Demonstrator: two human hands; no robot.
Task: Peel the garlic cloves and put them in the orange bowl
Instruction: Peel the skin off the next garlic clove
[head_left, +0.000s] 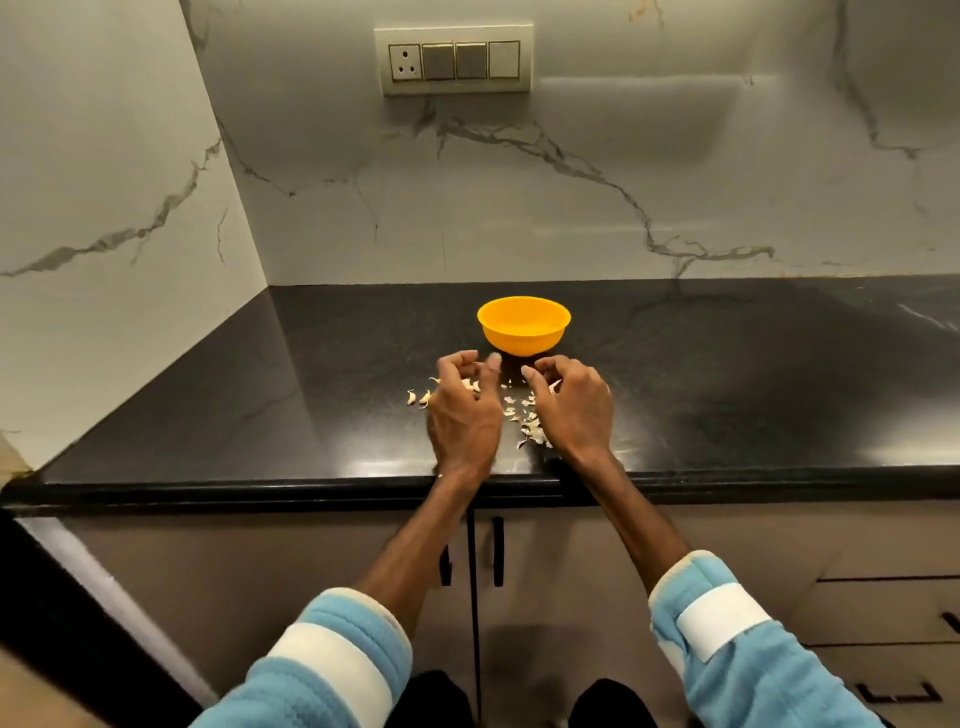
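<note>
The orange bowl (523, 325) stands on the black counter just beyond both hands; its inside looks bare from here. My left hand (462, 410) hovers low over the counter, its fingers curled over a pale garlic clove (470, 385). My right hand (574, 408) is beside it, fingers also curled, with a pale scrap showing under the fingertips; whether it holds that scrap is unclear. Two unpeeled garlic cloves (417, 398) lie left of my left hand. Loose garlic skins (527, 423) are scattered between and below the hands.
The black countertop (727, 389) runs wide to the right and ends in a corner at the left wall. Its front edge (311, 491) lies just under my wrists. A marble backsplash with a switch panel (454, 60) rises behind the bowl.
</note>
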